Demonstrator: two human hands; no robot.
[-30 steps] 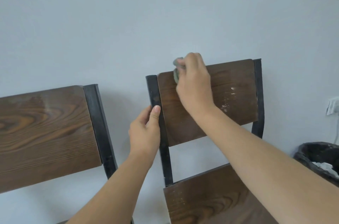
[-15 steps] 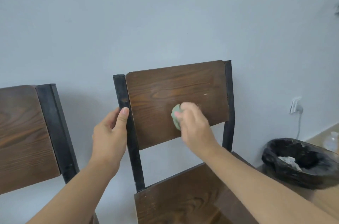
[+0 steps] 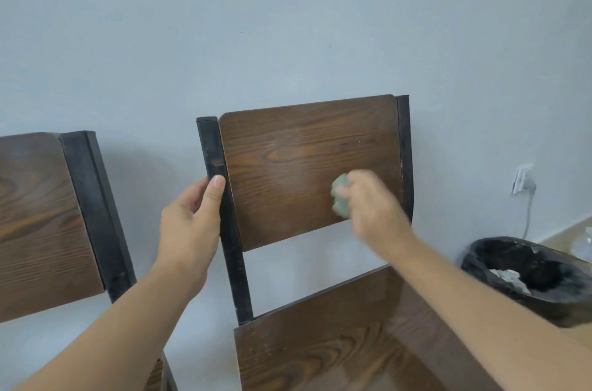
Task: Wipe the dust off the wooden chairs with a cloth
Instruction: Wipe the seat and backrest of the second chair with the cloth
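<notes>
A wooden chair stands against the grey wall; its dark brown backrest (image 3: 298,160) sits between black metal posts, and its seat (image 3: 336,336) shows below. My right hand (image 3: 374,208) presses a bunched pale green cloth (image 3: 340,196) against the lower right of the backrest; the hand is motion-blurred. My left hand (image 3: 189,227) grips the chair's left black post (image 3: 221,198), thumb on its front. A second wooden chair (image 3: 38,220) of the same kind stands at the far left, partly cut off by the frame.
A black-bagged waste bin (image 3: 531,275) holding crumpled paper stands on the floor to the right of the chair. A wall socket with a plug and cable (image 3: 522,182) is above it. The wall lies directly behind both chairs.
My right hand with the cloth moved from the backrest's top left edge down to its lower middle, then across to the lower right. The left hand stayed on the post.
</notes>
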